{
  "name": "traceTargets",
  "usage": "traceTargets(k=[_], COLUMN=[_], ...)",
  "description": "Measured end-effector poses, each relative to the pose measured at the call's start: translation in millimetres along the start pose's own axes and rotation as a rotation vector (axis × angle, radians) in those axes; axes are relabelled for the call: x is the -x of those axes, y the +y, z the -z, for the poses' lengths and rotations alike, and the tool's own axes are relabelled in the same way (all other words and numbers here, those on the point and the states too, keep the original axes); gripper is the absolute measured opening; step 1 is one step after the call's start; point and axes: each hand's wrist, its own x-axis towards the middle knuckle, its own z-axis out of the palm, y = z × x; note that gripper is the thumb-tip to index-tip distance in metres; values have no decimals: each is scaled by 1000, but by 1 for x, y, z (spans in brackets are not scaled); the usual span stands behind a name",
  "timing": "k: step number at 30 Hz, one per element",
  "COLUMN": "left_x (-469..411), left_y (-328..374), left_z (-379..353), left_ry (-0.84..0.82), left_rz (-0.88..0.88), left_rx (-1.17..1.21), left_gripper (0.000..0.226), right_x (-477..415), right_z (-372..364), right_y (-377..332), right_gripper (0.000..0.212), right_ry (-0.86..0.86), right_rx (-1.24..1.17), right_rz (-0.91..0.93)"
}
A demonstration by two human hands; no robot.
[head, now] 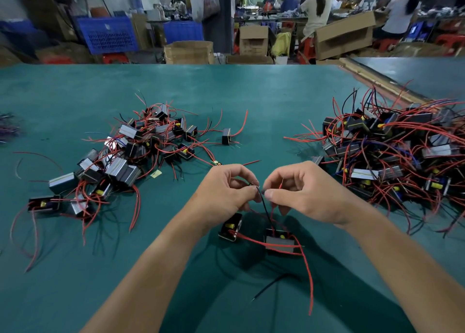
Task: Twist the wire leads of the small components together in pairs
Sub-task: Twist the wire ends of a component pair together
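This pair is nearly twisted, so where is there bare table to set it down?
Bare mat lies between the left pile and the right pile, right of the lone component, and across the far strip behind them. Both piles are crowded.

Two components (256, 234) on table (226, 93) near edge, below both hands (261, 194); pile (130, 151) left, pile (392, 154) right; boxes (188, 52) behind.

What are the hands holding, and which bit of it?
The left hand pinches the black lead at its tip; the right hand pinches a red lead near its end.
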Motion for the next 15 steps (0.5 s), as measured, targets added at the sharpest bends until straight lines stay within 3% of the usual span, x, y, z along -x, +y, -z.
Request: traceTargets(k=[5,10,15], left_x=[0,-1,-2], left_y=[1,0,0], left_z=[2,2,3], left_ry=[-42,-51,-29], left_rz=[-3,9,21], left_rx=[98,152,82], left_gripper=[14,12,5], right_x=[-2,-1,1], right_z=[5,7,10], right_y=[2,-3,-6], right_gripper=[13,13,7], right_ry=[70,75,51], right_rx=[-63,-308,-297], right_rz=[-42,-104,-108])
